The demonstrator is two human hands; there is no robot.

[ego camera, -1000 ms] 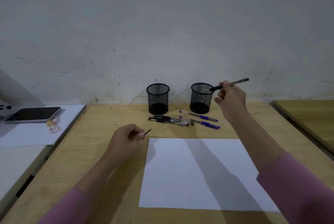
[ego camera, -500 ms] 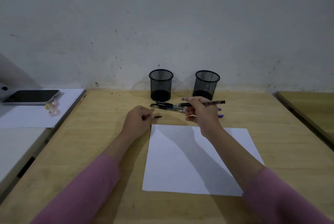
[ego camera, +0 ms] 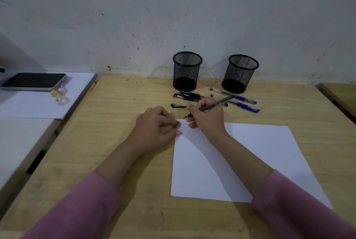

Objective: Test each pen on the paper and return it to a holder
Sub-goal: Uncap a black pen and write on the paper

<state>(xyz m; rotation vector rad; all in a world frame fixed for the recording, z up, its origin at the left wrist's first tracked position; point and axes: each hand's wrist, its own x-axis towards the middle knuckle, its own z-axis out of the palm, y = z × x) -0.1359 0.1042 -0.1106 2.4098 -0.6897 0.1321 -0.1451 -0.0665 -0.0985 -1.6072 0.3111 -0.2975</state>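
I am gripping the black pen [ego camera: 215, 104] in my right hand [ego camera: 209, 118] at the paper's [ego camera: 240, 161] eleven o'clock corner, left hand [ego camera: 156, 129] loosely curled steadying its edge, judging the next move needs tip-to-paper contact.

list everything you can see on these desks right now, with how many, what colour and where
mesh holders: 2, black, back of wooden desk by wall, no pens showing in them
blue pens: 2, lying before right holder
black pens: about 2, lying before left holder
pen cap: 1, black, on desk near black pens
paper: 1, white, unmarked
phone: 1, dark, on side table
left hand: fingertips on paper's edge
right hand: holds uncapped black pen, tip near paper's far corner
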